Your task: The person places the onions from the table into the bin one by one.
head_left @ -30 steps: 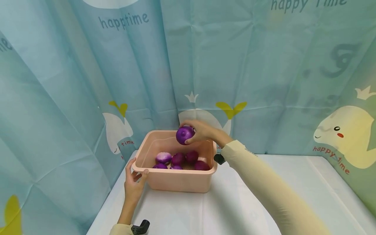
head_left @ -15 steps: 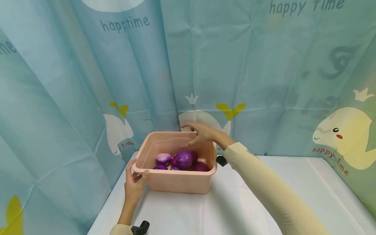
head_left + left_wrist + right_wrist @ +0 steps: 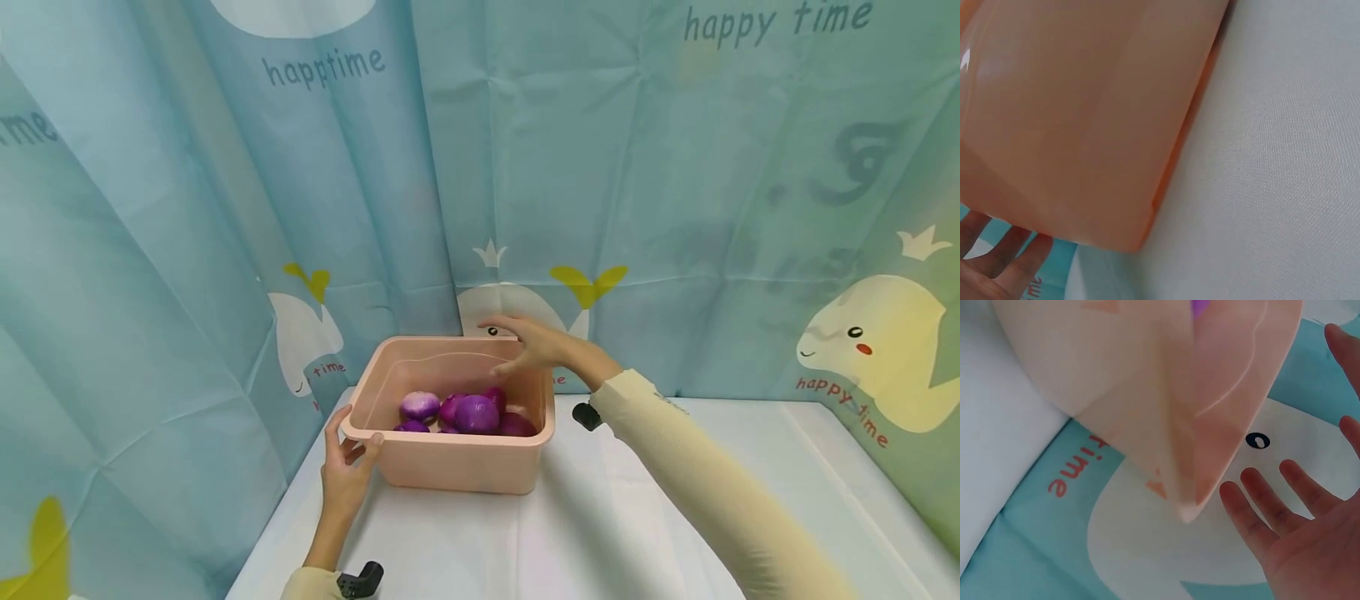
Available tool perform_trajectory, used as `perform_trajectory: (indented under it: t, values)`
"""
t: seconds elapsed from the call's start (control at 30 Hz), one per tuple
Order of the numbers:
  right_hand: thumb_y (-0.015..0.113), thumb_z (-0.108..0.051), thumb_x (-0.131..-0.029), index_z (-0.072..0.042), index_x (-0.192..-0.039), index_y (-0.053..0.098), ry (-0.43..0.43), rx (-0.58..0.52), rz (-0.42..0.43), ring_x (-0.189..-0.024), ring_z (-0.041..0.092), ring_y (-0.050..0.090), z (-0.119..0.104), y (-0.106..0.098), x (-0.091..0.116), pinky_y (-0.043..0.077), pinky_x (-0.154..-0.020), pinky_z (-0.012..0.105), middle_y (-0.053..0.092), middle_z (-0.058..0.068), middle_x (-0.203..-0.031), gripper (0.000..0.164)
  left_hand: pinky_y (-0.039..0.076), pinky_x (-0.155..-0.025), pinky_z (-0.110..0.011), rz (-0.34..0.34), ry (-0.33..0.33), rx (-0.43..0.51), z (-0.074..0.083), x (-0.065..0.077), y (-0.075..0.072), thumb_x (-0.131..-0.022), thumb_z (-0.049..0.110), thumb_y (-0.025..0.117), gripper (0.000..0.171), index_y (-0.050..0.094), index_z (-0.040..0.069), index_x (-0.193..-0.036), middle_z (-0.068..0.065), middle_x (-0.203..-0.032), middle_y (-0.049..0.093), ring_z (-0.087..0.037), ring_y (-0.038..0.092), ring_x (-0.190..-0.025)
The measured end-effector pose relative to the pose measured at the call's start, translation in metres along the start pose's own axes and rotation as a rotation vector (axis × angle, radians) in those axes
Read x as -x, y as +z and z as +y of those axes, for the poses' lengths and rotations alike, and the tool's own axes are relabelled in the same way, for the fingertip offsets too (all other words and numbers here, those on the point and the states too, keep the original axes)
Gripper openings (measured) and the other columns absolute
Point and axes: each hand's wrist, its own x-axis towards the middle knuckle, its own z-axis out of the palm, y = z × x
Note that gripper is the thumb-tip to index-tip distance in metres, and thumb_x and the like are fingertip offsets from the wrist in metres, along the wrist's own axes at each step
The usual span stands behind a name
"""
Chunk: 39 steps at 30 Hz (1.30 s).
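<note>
A pink plastic basin [image 3: 457,467] stands on the table with several purple onions inside. One glossy onion [image 3: 477,414] lies on top near the middle, and a paler purple-and-white onion [image 3: 420,406] is to its left. My left hand [image 3: 347,475] grips the basin's front left corner, thumb on the rim; the left wrist view shows its fingers [image 3: 1025,265] against the basin's outer wall. Over the basin's back right part hovers my right hand [image 3: 536,346], fingers spread and holding nothing. In the right wrist view those fingers [image 3: 1260,503] are apart from the basin wall [image 3: 1097,375].
A white cloth covers the table [image 3: 637,500], which extends to the right of the basin. Close behind and to the left hangs a blue-green curtain [image 3: 570,167] printed with whales. Black devices [image 3: 360,581] are strapped at both wrists.
My right hand has let go of an onion, which dropped onto the others in the basin. That hand then shifted slightly right. The left hand keeps its grip on the corner.
</note>
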Motion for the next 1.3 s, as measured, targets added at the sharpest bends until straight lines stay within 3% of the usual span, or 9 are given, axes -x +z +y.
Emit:
perform_trajectory:
  t: [0.4, 0.53, 0.8, 1.2, 1.3]
  values:
    - [0.082, -0.035, -0.087, -0.02, -0.155, 0.045, 0.005, 0.041, 0.033, -0.14, 0.036, 0.04, 0.01, -0.005, 0.017, 0.044, -0.105, 0.059, 0.043, 0.011, -0.157, 0.079, 0.047, -0.085, -0.01, -0.022, -0.025, -0.014, 0.002, 0.001, -0.001, -0.1, 0.021, 0.067, 0.071, 0.028, 0.025, -0.159, -0.015, -0.161, 0.039, -0.037, 0.057, -0.126]
    - [0.083, -0.036, -0.087, -0.021, -0.153, 0.046, -0.009, 0.054, 0.052, -0.14, 0.037, 0.04, 0.013, -0.008, 0.032, 0.043, -0.106, 0.063, 0.043, 0.013, -0.156, 0.077, 0.046, -0.087, -0.01, -0.027, -0.019, -0.007, 0.003, 0.001, -0.001, -0.1, 0.019, 0.067, 0.07, 0.028, 0.024, -0.159, -0.014, -0.161, 0.039, -0.031, 0.056, -0.127]
    - [0.082, -0.045, -0.086, -0.023, -0.153, 0.05, -0.024, 0.124, 0.169, -0.14, 0.04, 0.044, 0.033, -0.017, 0.084, 0.039, -0.106, 0.068, 0.047, 0.014, -0.154, 0.078, 0.047, -0.088, -0.011, -0.004, -0.023, -0.027, 0.0, 0.001, -0.001, -0.1, 0.019, 0.068, 0.069, 0.031, 0.024, -0.158, -0.014, -0.157, 0.044, 0.003, 0.053, -0.114]
    - [0.074, -0.056, -0.089, -0.022, -0.157, 0.043, 0.201, 0.318, 0.257, -0.142, 0.058, 0.029, 0.076, -0.042, 0.175, 0.031, -0.102, 0.079, 0.026, 0.027, -0.163, 0.081, 0.048, -0.086, -0.011, -0.021, -0.037, -0.051, 0.0, 0.001, -0.003, -0.099, 0.022, 0.069, 0.069, 0.031, 0.024, -0.157, -0.017, -0.156, 0.045, 0.011, 0.052, -0.109]
    - [0.073, -0.058, -0.089, -0.022, -0.159, 0.038, 0.256, 0.357, 0.258, -0.141, 0.063, 0.024, 0.085, -0.045, 0.19, 0.023, -0.104, 0.081, 0.021, 0.03, -0.164, 0.086, 0.048, -0.085, -0.012, -0.046, -0.046, -0.065, 0.003, 0.0, -0.005, -0.1, 0.023, 0.067, 0.069, 0.029, 0.024, -0.157, -0.02, -0.155, 0.045, 0.003, 0.056, -0.111]
